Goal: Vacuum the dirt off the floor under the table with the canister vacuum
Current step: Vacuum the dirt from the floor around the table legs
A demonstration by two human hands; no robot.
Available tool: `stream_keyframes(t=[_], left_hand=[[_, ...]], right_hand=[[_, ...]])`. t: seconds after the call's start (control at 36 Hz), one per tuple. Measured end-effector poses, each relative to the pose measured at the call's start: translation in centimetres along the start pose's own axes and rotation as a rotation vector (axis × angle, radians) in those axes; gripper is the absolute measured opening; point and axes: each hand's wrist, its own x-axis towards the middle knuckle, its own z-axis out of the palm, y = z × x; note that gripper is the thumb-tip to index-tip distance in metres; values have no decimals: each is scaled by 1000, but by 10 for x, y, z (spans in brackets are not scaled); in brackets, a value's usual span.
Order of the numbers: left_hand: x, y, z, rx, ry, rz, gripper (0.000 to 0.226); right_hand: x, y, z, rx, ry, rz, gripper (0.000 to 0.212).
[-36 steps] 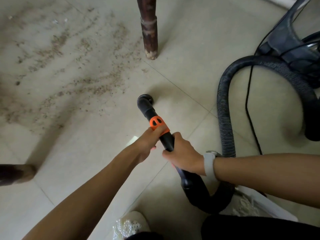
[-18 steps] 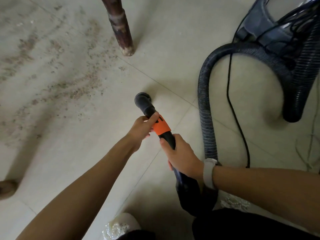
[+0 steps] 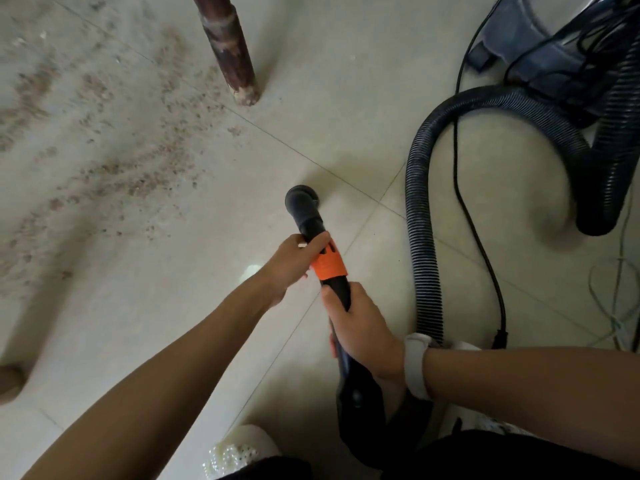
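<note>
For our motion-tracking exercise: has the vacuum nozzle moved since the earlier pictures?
Yes: the vacuum nozzle shifted right, away from the table leg, towards the grout crossing.

Dirt (image 3: 114, 168) left of table leg (image 3: 228, 53); nozzle (image 3: 301, 199) between dirt and hose (image 3: 422, 244); canister (image 3: 554, 46) far right

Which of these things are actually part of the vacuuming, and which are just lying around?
Part of the job: vacuum wand, held by left hand and right hand; ribbed hose; canister; dirt; table leg.

Lying about: thin loose wires; beaded slipper.
</note>
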Motion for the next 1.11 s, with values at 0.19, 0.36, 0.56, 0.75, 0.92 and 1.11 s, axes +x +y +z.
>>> stream_keyframes(t=[0.19, 0.36, 0.56, 0.75, 0.92, 1.11], left_hand=[[-10, 4, 14, 222, -179, 4, 49], [-14, 23, 60, 362, -346, 48, 48], [-11, 35, 85, 401, -435, 71, 51], [13, 63, 87, 310, -194, 146, 57], [20, 71, 71, 209, -120, 189, 47], [13, 30, 49, 43, -55, 93, 32]], right_hand=[[-24, 23, -8, 9, 12, 88, 23], [-38, 44, -20, 273, 161, 202, 30], [-35, 53, -31, 312, 296, 230, 31], [5, 15, -54, 306, 324, 175, 35], [19, -9, -64, 335, 306, 171, 33], [61, -35, -76, 237, 392, 141, 44]])
